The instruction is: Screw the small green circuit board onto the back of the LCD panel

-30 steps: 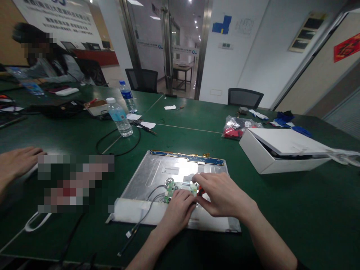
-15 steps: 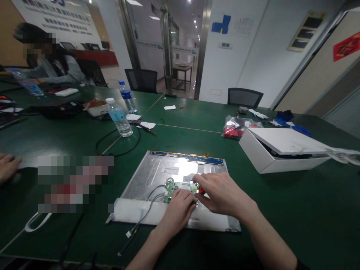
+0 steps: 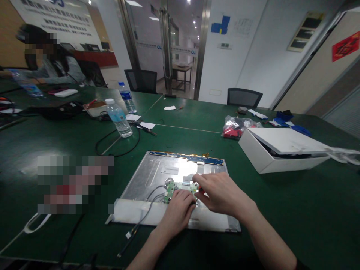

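Note:
A flat metal display panel lies on the green table, with a blue circuit strip along its far edge. On its middle sits a small green circuit board with grey cables running off to the left. My left hand rests on the board's near edge, fingers together; anything under the fingertips is hidden. Closed round a small red object, perhaps a tool handle, my right hand is at the board's right end. White film covers the panel's near edge.
An open white box stands at the right, near a plastic bag with red contents. Two water bottles and a black cable loop are at the left. Another person sits at the far left.
The other hand at the left edge of the table has gone out of view. My two hands have hardly moved.

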`<action>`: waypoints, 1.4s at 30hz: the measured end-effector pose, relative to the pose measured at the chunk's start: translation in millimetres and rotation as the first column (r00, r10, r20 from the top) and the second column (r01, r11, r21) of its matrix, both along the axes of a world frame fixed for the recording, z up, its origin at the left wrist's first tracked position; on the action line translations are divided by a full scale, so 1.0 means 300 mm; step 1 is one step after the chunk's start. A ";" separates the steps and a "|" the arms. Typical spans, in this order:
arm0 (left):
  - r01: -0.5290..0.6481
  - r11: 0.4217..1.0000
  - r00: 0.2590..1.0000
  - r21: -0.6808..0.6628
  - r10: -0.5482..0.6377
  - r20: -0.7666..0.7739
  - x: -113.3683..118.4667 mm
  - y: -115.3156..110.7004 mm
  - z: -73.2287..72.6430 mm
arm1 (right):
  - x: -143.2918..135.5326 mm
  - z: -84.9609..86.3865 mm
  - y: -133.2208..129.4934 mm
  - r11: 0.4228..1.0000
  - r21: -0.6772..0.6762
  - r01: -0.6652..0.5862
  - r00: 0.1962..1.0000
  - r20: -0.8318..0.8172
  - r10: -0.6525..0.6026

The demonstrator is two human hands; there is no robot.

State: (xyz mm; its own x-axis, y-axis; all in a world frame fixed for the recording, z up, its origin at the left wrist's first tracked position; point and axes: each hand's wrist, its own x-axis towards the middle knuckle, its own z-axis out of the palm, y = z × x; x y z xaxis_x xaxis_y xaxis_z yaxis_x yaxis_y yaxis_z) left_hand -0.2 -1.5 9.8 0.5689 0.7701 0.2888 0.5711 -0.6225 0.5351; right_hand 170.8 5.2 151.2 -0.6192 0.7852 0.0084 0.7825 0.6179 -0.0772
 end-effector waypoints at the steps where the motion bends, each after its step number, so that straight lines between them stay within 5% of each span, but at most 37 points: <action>1: 0.001 1.000 1.000 0.001 -0.001 0.002 0.000 0.000 0.000 | -0.001 0.000 0.001 1.000 -0.001 0.005 1.000 0.004 -0.005; 18: -0.003 1.000 1.000 0.000 0.003 0.002 -0.002 -0.003 -0.004 | 0.016 -0.002 0.009 0.997 0.068 0.045 0.999 -0.015 -0.045; 25: -0.014 0.999 1.000 -0.033 0.015 0.012 -0.002 -0.007 0.025 | 0.064 0.015 0.014 0.991 0.105 0.081 0.978 -0.200 -0.059; 32: -0.090 0.989 0.991 0.114 0.077 0.112 -0.027 -0.030 0.061 | 0.082 0.031 -0.001 0.943 0.172 0.286 0.919 -0.327 -0.219; 37: -0.309 0.925 0.951 0.222 0.300 0.074 -0.176 -0.016 0.037 | 0.085 -0.102 -0.023 0.859 0.042 0.511 0.845 -0.211 -0.492; 42: -0.643 0.751 0.735 0.148 0.660 -0.155 -0.367 0.030 -0.011 | 0.095 -0.314 -0.055 0.734 -0.087 0.673 0.732 -0.064 -0.679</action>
